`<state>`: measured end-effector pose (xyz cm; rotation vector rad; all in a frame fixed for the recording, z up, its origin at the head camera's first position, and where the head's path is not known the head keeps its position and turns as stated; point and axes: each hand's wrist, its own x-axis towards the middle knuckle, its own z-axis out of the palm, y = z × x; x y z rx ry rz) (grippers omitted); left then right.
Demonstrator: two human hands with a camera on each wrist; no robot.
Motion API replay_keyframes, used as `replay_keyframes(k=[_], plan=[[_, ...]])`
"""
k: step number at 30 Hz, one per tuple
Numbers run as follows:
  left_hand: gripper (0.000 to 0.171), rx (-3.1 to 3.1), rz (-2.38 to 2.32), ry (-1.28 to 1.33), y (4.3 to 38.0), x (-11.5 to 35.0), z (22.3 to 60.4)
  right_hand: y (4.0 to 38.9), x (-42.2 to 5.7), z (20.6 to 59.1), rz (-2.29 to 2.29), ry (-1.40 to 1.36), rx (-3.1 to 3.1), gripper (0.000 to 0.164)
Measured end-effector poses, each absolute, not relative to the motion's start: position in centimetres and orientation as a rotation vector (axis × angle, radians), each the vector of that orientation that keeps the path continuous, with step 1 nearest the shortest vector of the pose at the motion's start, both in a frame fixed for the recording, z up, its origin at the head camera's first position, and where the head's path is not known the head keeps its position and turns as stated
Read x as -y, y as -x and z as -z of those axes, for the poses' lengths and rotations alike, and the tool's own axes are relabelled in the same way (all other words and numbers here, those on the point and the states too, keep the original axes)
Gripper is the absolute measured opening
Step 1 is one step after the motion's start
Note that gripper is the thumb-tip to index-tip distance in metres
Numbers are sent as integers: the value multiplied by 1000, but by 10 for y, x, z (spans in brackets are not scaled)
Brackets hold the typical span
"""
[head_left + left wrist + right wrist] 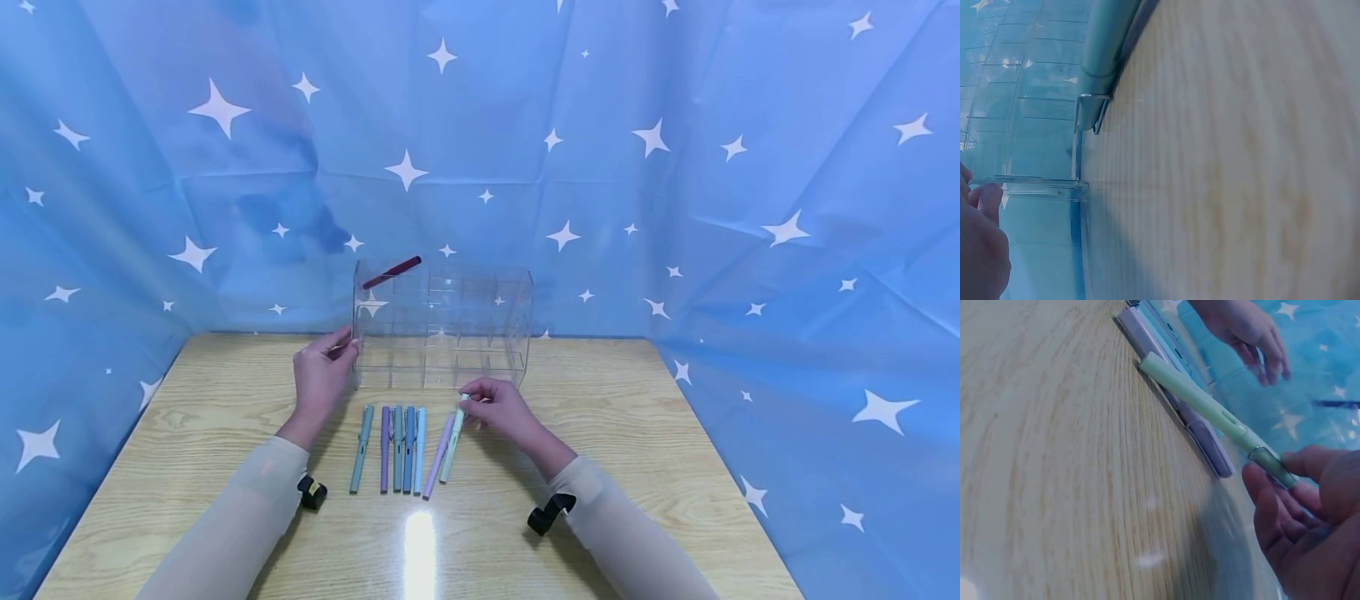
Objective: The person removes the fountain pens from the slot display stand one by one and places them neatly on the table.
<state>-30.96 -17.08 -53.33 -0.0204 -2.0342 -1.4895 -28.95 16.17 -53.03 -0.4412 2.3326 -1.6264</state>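
My left hand [322, 375] grips the left side wall of a clear compartment organizer [426, 367]; in the left wrist view its fingertips meet the see-through panel. With thumb and fingers, my right hand [498, 408] pinches a light green pen [1200, 403] by its clip end. That pen slants, its held end raised off the table in the right wrist view. Just left of it lies a lilac pen [437, 461]. Further left are a light blue pen [420, 450], a dark blue pen [408, 450], two teal pens and a purple pen [385, 450].
A dark red pen [392, 272] lies slanted at the organizer's upper left. The wooden table [615, 417] ends at a blue star-patterned curtain [495, 108] behind and at both sides. Light glares off the table [420, 554] near the front.
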Motion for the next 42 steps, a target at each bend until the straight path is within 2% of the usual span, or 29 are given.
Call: replay_keyframes(k=[42], plan=[[32, 2010, 1495, 36, 311, 171, 535, 290, -159, 541, 1450, 463, -2429, 24]])
